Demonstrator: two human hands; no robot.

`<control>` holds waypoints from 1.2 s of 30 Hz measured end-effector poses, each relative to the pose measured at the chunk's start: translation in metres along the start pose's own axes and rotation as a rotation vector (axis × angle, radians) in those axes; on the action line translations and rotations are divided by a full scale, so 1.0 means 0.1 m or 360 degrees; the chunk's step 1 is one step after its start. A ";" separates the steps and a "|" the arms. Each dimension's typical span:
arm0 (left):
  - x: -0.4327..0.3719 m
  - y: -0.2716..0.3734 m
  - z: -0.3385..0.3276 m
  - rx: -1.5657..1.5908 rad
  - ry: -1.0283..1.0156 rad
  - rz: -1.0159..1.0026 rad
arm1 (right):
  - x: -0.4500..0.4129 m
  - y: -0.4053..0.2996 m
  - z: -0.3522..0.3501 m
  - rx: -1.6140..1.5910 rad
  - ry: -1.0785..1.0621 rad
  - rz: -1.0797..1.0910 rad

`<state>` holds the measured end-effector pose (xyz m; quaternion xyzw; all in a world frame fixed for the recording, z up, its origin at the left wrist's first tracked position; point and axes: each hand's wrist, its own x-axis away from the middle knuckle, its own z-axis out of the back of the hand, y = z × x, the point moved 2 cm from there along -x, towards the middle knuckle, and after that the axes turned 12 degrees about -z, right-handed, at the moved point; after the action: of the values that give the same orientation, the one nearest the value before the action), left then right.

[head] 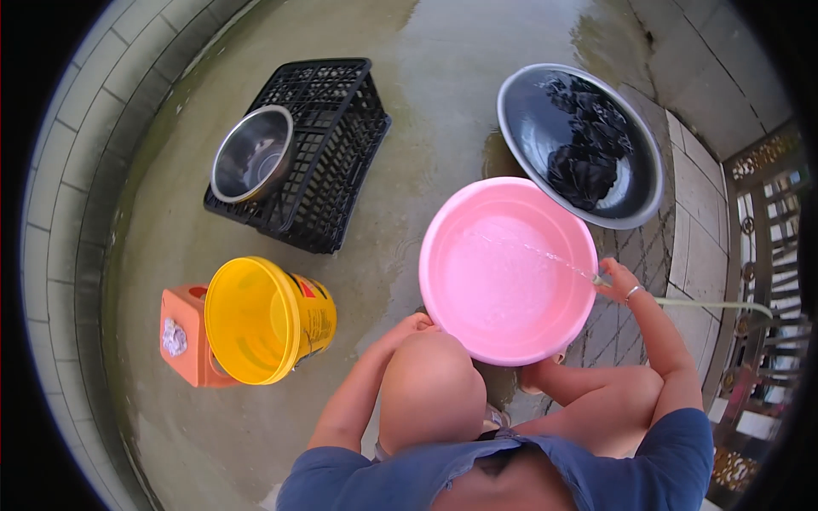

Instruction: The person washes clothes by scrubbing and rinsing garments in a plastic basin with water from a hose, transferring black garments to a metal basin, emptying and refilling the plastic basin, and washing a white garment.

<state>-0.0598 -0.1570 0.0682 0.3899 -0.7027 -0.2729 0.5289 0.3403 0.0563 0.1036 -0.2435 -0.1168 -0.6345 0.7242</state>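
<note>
Water sprays from a pale hose point(709, 303) into a pink plastic basin point(505, 274) in front of me. My right hand point(617, 281) grips the hose end at the basin's right rim. My left hand point(418, 324) is by the basin's lower left rim, partly behind my knee; whether its fingers hold the rim is hidden. Touching or overlapping the pink basin at the upper right is a large grey metal basin point(521, 147) holding water and dark wet cloth point(585, 172).
A black plastic crate point(345, 147) stands at the upper left, with a steel bowl point(255, 153) on it. Left of me are a yellow bucket point(252, 319) and an orange plastic stool point(185, 358) bearing a small whitish lump point(174, 337). A tiled wall curves along the left; a metal gate point(760, 274) stands right.
</note>
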 end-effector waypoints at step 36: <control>2.02 1.59 1.63 0.0689 0.0594 -0.2021 | 0.37 -2.21 0.41 -0.0615 -0.0891 0.0304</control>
<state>-0.2846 -0.2432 0.2546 0.8625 -0.2746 -0.3116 0.2892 0.1361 0.0283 0.2018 -0.5503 -0.1652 -0.4830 0.6607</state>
